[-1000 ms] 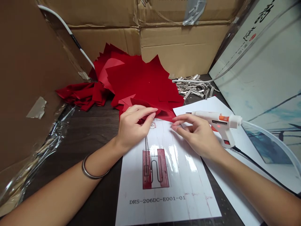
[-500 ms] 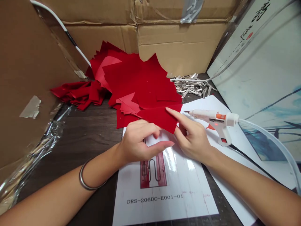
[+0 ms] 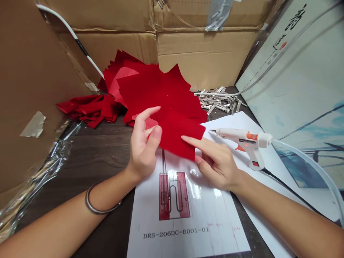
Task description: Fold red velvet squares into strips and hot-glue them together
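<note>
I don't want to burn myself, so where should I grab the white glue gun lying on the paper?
Grip the glue gun by its handle, which juts toward you, coming from the near side with the right hand, now on the red sheet. The metal nozzle points left and a red light shows on the body, so it is probably hot; stay clear of that end.

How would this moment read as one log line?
left hand: grips red felt sheet | right hand: pinches its right edge | printed template: beneath | glue gun: on white paper
</note>
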Motion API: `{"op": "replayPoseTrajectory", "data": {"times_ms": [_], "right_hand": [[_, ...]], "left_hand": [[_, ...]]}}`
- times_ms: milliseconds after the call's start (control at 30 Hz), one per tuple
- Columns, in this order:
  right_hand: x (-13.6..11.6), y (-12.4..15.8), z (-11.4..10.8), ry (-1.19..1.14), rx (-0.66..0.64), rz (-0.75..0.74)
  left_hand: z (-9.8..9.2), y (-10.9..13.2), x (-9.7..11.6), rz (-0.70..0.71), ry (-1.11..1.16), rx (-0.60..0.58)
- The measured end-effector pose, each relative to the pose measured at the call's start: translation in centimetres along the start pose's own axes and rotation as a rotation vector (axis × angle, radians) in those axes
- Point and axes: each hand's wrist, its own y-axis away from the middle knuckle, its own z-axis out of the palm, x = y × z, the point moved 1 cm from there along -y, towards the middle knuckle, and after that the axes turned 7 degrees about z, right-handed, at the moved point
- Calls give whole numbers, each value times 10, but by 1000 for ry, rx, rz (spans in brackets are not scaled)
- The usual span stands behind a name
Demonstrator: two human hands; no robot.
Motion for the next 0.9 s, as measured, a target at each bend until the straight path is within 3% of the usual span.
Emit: {"op": "replayPoseTrajectory", "data": {"times_ms": [133, 300, 433, 567, 667, 767, 900], "right_hand": [[3, -1, -1, -115, -31, 0], [4, -2, 4, 19, 117, 220], [7, 0, 7, -24, 147, 361], [12, 6, 2, -104, 178, 373], [14, 9, -1, -187, 115, 346], [12, 6, 0, -117, 110, 356], [7, 0, 3, -26, 184, 367]], "left_hand": [[-5, -3, 0, 41, -12, -68], [0, -5, 1, 23, -76, -150], [-1, -5, -1, -15, -90, -163], [-6, -4, -4, -19, 20, -170], [-5, -5, -4, -43, 85, -136], [-1, -7, -3, -44, 93, -114], [0, -9, -3, 60, -14, -120]]}}
